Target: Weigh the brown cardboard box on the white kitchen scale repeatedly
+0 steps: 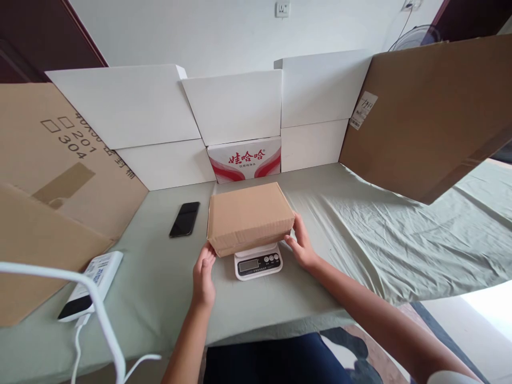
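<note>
A brown cardboard box [248, 213] rests on or just above a white digital kitchen scale [258, 266]; the contact between them is hidden under the box. The scale's display and buttons face me. My left hand [204, 274] grips the box at its near left corner, with some fingertips hidden beneath it. On the opposite side my right hand [301, 242] holds the right end, fingers behind the edge and thumb toward the front. The box is held between both hands.
A black phone [184, 219] lies left of the box. Further left is a white power bank [93, 285] with a white cable [96, 298]. White boxes [236, 104] and a red-and-white printed carton [245, 159] line the back. Large cardboard boxes [64, 176] [424, 117] flank the cloth-covered table.
</note>
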A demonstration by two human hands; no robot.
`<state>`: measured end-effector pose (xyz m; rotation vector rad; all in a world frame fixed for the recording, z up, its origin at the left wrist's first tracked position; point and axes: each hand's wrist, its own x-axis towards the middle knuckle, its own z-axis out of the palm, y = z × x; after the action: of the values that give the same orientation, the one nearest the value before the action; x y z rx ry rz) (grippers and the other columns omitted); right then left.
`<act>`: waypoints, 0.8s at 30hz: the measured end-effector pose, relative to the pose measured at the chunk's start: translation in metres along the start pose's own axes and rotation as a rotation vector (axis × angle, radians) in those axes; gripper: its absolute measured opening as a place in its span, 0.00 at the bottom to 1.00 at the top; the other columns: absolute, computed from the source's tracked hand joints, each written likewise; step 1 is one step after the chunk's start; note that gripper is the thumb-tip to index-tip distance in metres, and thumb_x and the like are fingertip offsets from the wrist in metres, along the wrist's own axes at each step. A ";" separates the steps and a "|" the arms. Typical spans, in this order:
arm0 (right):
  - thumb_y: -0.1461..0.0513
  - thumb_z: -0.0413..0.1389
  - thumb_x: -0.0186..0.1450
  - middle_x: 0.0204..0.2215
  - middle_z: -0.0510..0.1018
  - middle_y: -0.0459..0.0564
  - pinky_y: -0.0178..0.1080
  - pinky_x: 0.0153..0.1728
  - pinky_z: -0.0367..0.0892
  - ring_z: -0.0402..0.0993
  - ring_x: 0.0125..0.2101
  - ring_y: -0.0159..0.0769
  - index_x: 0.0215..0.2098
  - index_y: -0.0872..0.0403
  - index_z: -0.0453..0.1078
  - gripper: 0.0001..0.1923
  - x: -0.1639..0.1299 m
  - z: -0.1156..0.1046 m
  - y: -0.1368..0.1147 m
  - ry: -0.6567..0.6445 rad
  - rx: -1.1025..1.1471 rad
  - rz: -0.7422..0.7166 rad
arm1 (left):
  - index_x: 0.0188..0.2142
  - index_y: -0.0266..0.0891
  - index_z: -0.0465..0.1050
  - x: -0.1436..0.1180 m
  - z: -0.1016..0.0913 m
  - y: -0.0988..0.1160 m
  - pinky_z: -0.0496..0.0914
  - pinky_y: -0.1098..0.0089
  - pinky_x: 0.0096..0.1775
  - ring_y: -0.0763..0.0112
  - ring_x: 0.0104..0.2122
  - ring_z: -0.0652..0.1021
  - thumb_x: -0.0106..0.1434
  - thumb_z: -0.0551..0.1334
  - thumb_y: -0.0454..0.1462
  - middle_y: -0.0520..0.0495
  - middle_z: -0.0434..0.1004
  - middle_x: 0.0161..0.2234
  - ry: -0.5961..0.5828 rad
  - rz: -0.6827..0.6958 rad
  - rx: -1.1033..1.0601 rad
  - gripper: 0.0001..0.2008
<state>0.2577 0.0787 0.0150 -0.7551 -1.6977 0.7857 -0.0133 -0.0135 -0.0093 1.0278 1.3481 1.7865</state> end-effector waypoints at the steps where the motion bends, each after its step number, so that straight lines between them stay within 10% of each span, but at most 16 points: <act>1: 0.42 0.50 0.69 0.63 0.63 0.55 0.58 0.62 0.63 0.61 0.63 0.53 0.69 0.41 0.52 0.34 0.000 0.000 0.000 0.001 0.002 0.001 | 0.60 0.41 0.73 0.001 0.000 0.000 0.64 0.51 0.63 0.48 0.62 0.72 0.61 0.58 0.62 0.33 0.73 0.60 -0.003 -0.001 -0.001 0.37; 24: 0.43 0.49 0.69 0.64 0.61 0.54 0.58 0.59 0.64 0.62 0.61 0.54 0.68 0.40 0.53 0.32 0.001 -0.003 0.003 0.148 -0.007 0.017 | 0.63 0.44 0.70 0.002 0.000 0.006 0.61 0.51 0.65 0.49 0.67 0.65 0.61 0.57 0.62 0.35 0.70 0.64 0.012 0.042 0.002 0.38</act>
<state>0.2603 0.0818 0.0134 -0.8135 -1.5638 0.7181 -0.0142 -0.0130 -0.0031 1.0557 1.3451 1.8252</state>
